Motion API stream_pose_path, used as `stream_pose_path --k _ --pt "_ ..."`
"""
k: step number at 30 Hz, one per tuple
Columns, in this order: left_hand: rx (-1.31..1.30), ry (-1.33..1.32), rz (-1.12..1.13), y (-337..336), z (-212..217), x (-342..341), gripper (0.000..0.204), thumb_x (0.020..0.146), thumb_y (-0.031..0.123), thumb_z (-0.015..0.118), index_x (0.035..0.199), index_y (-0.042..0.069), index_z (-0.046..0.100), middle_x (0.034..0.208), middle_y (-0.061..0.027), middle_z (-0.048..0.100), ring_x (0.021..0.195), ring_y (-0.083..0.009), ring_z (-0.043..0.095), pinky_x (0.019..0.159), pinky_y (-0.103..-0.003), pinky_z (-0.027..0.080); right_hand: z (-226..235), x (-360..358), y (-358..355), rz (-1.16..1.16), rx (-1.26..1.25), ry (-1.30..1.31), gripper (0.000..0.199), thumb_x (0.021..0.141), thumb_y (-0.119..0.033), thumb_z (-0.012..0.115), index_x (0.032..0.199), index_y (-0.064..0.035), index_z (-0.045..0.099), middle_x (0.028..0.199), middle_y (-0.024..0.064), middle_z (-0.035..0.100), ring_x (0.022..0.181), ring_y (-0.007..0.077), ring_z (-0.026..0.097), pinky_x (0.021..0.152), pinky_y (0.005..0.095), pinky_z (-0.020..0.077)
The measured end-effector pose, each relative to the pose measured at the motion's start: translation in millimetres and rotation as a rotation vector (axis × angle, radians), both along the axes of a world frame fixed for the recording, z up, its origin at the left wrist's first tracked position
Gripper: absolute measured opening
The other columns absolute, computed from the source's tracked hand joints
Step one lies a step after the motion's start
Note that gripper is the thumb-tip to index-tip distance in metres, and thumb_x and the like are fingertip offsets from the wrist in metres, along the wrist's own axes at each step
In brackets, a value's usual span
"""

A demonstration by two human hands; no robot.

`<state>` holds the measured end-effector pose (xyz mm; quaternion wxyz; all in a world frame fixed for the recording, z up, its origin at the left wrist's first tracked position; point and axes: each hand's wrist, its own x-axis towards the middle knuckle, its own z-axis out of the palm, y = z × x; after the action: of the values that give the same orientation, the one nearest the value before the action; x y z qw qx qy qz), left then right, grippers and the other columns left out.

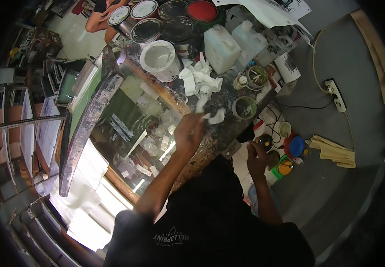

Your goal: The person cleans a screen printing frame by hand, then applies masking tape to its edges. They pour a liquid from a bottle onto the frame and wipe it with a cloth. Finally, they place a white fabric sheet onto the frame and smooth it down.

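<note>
My left hand (pixel 189 132) is over the paint-stained bench edge, somewhat blurred, with its fingers closed at one end of a small white rag (pixel 217 116). Just beyond it lies a crumpled heap of white rags or tissue (pixel 201 76); whether the two pieces are joined I cannot tell. My right hand (pixel 257 157) hovers off the bench's right side, fingers loosely bent and apart, with nothing visible in them. Nearest the rag on its right is a round open tub (pixel 244 108) with greenish contents. A white bucket (pixel 160 59) smeared with ink stands behind, to the left.
Several paint cans (pixel 202 11) crowd the far end beside two whitish jugs (pixel 221 49). A wooden-framed screen (pixel 90 111) leans at the left over a glass bench top (pixel 141 133). On the right are a power strip (pixel 335 95), a yellowish cloth (pixel 334 150) and a blue lid (pixel 296 146).
</note>
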<state>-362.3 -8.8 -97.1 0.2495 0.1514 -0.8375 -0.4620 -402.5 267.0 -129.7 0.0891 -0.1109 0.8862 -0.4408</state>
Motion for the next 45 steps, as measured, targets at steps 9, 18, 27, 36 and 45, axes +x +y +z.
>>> stream_pose_path --k 9,18,27,36,45 --pt "0.863 -0.177 0.218 -33 -23 66 0.025 0.092 0.000 0.068 0.117 -0.002 0.067 0.104 -0.0067 0.073 0.092 -0.0131 0.069 0.083 -0.028 0.054 13 -33 -170 0.701 -0.272 -0.524 0.070 0.092 -0.008 0.074 0.155 -0.0094 0.044 0.126 0.0071 0.066 0.109 0.0129 0.061 0.090 0.0303 0.0523" --pt "0.395 -0.399 0.180 -29 30 29 0.019 0.090 -0.001 0.067 0.109 0.000 0.069 0.095 -0.0130 0.076 0.089 -0.0164 0.071 0.078 -0.030 0.055 0 -31 -180 0.450 -0.473 -0.529 0.033 0.097 -0.005 0.067 0.130 0.0024 0.066 0.115 0.0087 0.072 0.100 0.0100 0.065 0.085 0.0244 0.0529" --pt "0.344 -0.008 0.158 6 56 -113 0.087 0.088 0.033 0.079 0.150 -0.005 0.031 0.141 -0.0311 0.050 0.128 -0.0402 0.055 0.103 -0.046 0.046 84 -98 -140 -0.121 -0.569 -0.263 0.039 0.093 -0.003 0.068 0.131 0.0054 0.061 0.111 0.0129 0.070 0.092 0.0166 0.069 0.082 0.0304 0.0549" --pt "0.195 -0.005 0.486 12 39 -207 0.111 0.076 0.043 0.086 0.150 -0.009 0.021 0.153 -0.0329 0.030 0.144 -0.0458 0.029 0.117 -0.060 0.023 85 -68 -77 -0.227 -1.172 -0.565 0.032 0.095 0.002 0.064 0.125 0.0030 0.056 0.113 0.0163 0.066 0.101 0.0243 0.066 0.087 0.0361 0.0544" --pt "-0.011 0.061 0.552 21 37 -202 0.110 0.069 0.036 0.090 0.146 -0.010 0.027 0.144 -0.0318 0.039 0.134 -0.0458 0.041 0.113 -0.052 0.032 80 -73 -69 -0.270 -0.883 -0.420 0.015 0.097 0.000 0.062 0.111 0.0069 0.061 0.098 0.0167 0.069 0.086 0.0259 0.073 0.071 0.0363 0.0654"
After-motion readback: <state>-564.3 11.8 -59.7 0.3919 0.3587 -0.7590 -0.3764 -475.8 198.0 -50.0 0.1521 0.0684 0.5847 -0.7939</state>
